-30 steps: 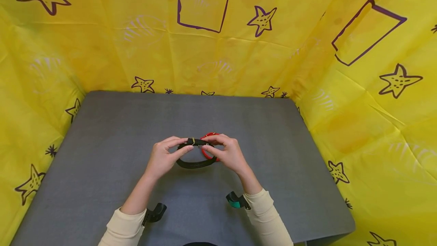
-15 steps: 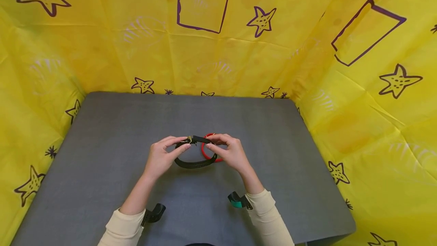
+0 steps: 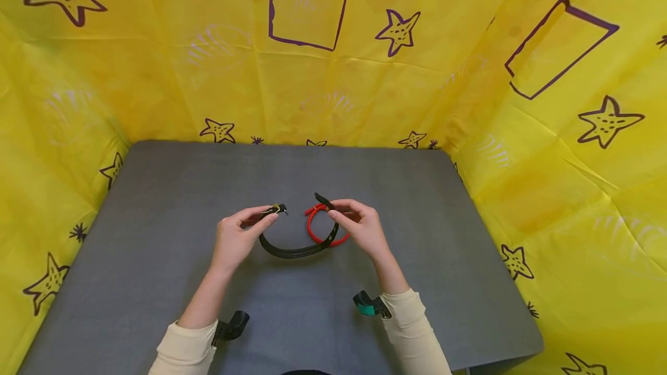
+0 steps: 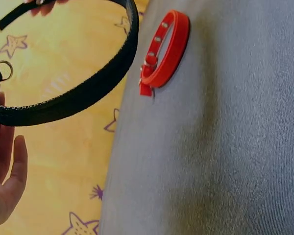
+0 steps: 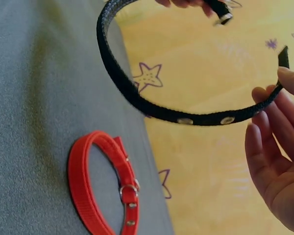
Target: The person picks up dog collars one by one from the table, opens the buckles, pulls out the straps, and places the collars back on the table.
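Note:
A black collar (image 3: 295, 253) with metal eyelets hangs unfastened between my two hands, curved in a wide U above the table. My left hand (image 3: 235, 240) pinches its buckle end, where a metal ring (image 4: 6, 70) shows in the left wrist view. Near the strap's free end, my right hand (image 3: 363, 230) pinches it between thumb and fingers, the tip (image 5: 283, 57) sticking out past the thumb. A red collar (image 5: 83, 178), fastened into a loop with a buckle and ring, lies on the table behind the black one, close to my right hand.
The grey table (image 3: 172, 201) spreads under both hands. Yellow cloth (image 3: 333, 85) with purple drawings hangs behind it and along both sides. A black wrist mount (image 3: 233, 326) sits on the left forearm, another (image 3: 367, 304) on the right.
The black collar was a closed loop with its ends together; its strap end has come away from the buckle. My hands have moved apart, left hand leftward and right hand rightward.

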{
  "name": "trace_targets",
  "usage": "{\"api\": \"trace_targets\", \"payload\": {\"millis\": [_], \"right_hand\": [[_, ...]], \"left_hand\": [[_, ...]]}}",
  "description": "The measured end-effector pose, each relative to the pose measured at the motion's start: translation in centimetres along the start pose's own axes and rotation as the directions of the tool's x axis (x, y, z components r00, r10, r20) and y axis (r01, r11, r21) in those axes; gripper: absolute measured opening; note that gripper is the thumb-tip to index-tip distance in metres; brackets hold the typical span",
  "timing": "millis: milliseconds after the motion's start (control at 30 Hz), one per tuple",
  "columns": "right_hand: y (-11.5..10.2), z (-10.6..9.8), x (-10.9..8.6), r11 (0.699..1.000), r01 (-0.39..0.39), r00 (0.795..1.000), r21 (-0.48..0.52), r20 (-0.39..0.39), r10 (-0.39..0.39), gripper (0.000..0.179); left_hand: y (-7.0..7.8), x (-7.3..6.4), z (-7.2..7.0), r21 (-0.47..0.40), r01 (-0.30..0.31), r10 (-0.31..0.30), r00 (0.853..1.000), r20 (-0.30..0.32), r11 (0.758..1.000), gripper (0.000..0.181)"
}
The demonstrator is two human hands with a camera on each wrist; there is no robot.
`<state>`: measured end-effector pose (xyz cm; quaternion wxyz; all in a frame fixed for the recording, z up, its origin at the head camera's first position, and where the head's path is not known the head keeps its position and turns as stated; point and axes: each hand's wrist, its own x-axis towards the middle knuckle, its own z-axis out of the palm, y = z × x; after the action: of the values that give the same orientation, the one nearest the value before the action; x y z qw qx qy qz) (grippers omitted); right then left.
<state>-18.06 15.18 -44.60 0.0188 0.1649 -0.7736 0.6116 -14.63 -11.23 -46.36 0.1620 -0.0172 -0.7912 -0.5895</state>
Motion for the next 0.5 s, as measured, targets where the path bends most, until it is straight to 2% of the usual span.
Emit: {"api": "trace_targets", "payload": {"millis": [200,300,400,500], "right_hand": [[-1.9,-1.1,0.1,0.993,-0.063,0.996,0.100,-0.057,0.069,0.022],[-0.9,-1.7,0.5,0.980,-0.085,0.990,0.179,-0.092,0.103,0.023],[0.7,-2.2,1.0,0.960,-0.090,0.984,0.266,-0.125,0.127,0.024],[2.0,-2.5,1.3,0.938,-0.087,0.975,0.336,-0.166,0.150,0.025]], "left_hand": [[-0.8,0.7,-1.5,0.017,0.083,-0.083,0.996,-0.027,0.996,0.027],[-1.1,1.0,-2.3,0.012,0.141,-0.140,0.990,-0.030,0.990,0.031],[-1.3,1.3,-2.9,-0.072,0.211,-0.214,0.977,-0.024,0.975,0.035],[-1.4,1.6,-3.3,-0.205,0.292,-0.298,0.955,0.004,0.934,0.035]]}}
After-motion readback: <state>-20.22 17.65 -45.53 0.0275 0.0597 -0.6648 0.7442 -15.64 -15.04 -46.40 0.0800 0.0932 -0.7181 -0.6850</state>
